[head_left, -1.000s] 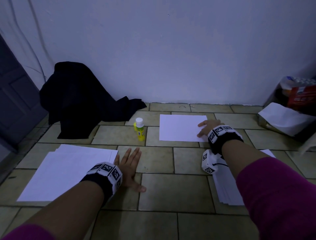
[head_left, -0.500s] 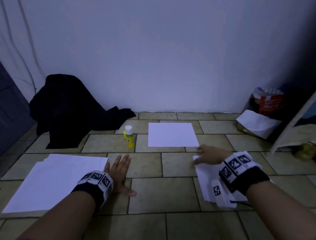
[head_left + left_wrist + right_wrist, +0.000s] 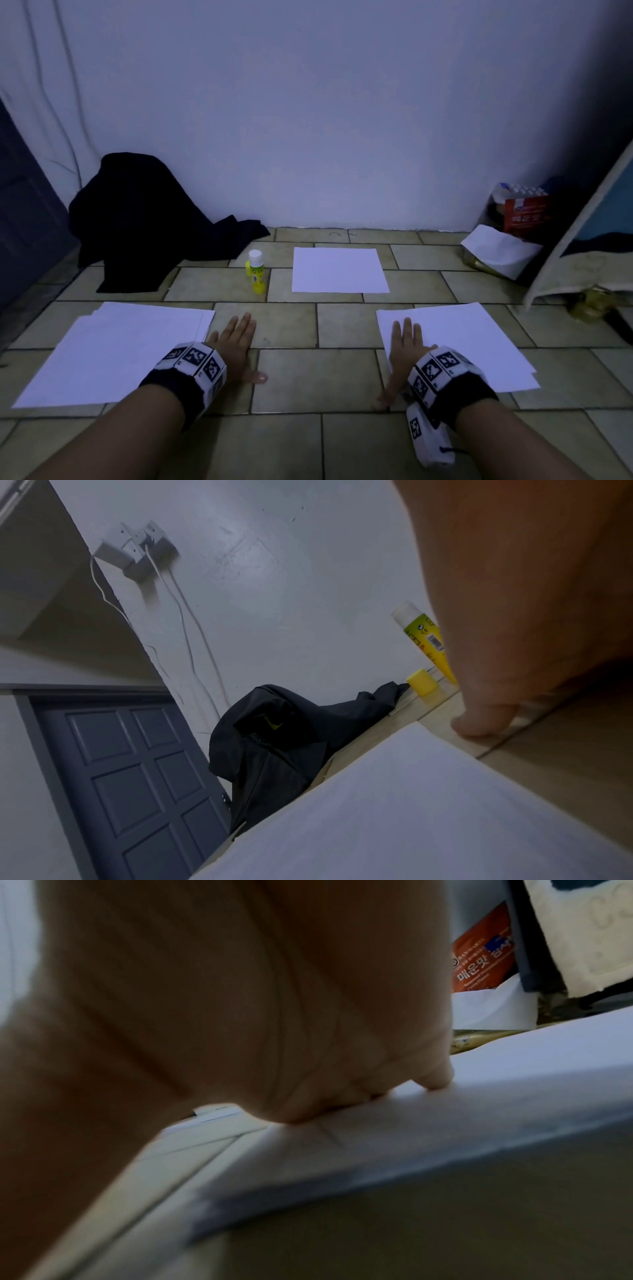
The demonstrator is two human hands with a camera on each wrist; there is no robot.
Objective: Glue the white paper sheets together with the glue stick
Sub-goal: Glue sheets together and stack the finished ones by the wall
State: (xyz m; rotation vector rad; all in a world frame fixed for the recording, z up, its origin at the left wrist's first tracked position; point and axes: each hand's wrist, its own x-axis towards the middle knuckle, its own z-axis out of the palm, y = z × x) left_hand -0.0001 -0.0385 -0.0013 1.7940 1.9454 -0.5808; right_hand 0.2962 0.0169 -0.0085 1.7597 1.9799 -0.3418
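Left hand (image 3: pixel 236 346) lay flat, fingers straight, on the beige tiled floor (image 3: pixel 291 380). Right hand (image 3: pixel 406 346) pressed flat on the right stack of white paper sheets (image 3: pixel 479 342). The uncapped yellow glue stick (image 3: pixel 256 270) stood beside 1 single white sheet (image 3: pixel 339 270).

The head view looks forward and down on both hands from above. The left wrist view sits low, close under the left hand (image 3: pixel 534 610), and shares the glue stick (image 3: pixel 256 270) beyond it. The right wrist view sits close under the right hand (image 3: pixel 219 1001).
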